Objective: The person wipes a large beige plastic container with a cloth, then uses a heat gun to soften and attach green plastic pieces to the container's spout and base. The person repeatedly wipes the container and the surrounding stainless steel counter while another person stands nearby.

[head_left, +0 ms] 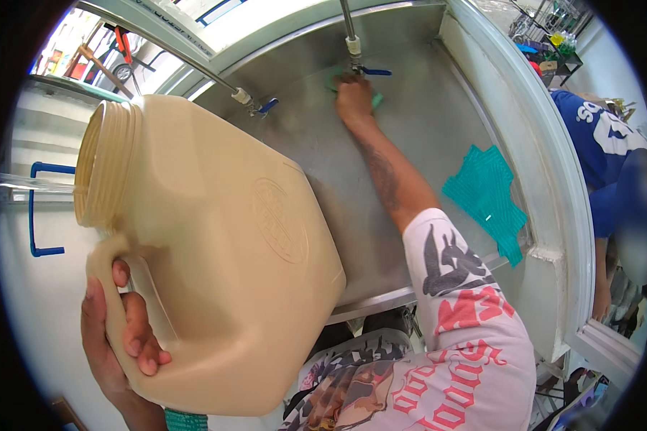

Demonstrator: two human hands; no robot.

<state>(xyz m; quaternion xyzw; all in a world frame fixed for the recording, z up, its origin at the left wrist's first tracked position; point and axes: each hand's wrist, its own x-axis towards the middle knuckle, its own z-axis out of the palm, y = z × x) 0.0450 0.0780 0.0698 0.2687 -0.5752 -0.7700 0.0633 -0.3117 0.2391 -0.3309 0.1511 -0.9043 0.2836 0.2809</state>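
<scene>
My left hand (122,323) is wrapped round the handle of a large beige plastic jug (216,215). The jug lies tilted over, its wide threaded mouth uncapped and facing left. A clear streak runs leftward from the mouth; I cannot tell if it is liquid. My right arm reaches far across a stainless steel basin (302,136). There my right hand (356,99) presses a green cloth (377,100) against the metal, beside a tap with a blue lever (374,71). The fingers are bunched on the cloth and partly hidden.
A second blue-levered tap (255,106) hangs left of the first. A teal patterned cloth (490,201) lies over the basin's right edge. Beyond the white frame (553,179) is a person in a blue shirt (597,144). A bent blue pipe (32,208) is on the left wall.
</scene>
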